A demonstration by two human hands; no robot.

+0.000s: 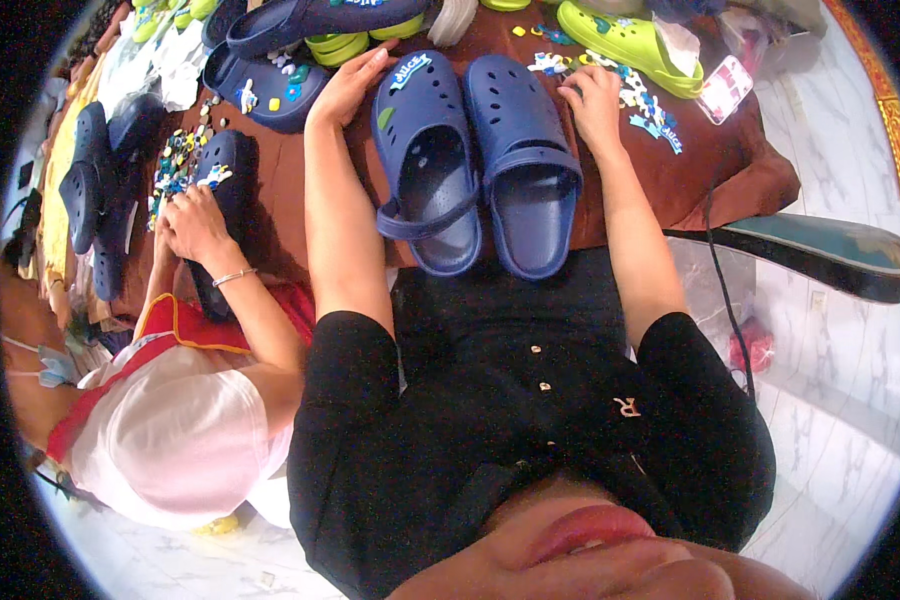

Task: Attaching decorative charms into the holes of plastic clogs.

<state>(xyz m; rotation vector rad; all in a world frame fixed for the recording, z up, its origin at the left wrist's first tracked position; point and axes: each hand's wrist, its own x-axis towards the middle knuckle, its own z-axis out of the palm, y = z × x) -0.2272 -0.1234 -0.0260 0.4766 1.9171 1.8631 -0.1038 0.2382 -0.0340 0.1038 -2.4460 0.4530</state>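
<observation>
Two navy blue clogs stand side by side at the table's near edge. The left clog [408,115] carries a pale blue lettered charm [410,70] at its toe and a green charm [385,117]; its strap is back. On the right clog [510,105] no charms show, and its strap lies forward. My left hand [355,88] is open beside the left clog's toe, fingers stretched out. My right hand [594,100] reaches past the right clog, its fingers loosely bent and apart over small loose charms [635,92]; nothing shows in its grasp.
A brown cloth [710,170] covers the table. A lime green clog [625,42] lies at the far right, with more navy clogs [280,90] at the far left. Left of me, a person's hand [195,225] works at a charm pile [175,165] beside another navy clog.
</observation>
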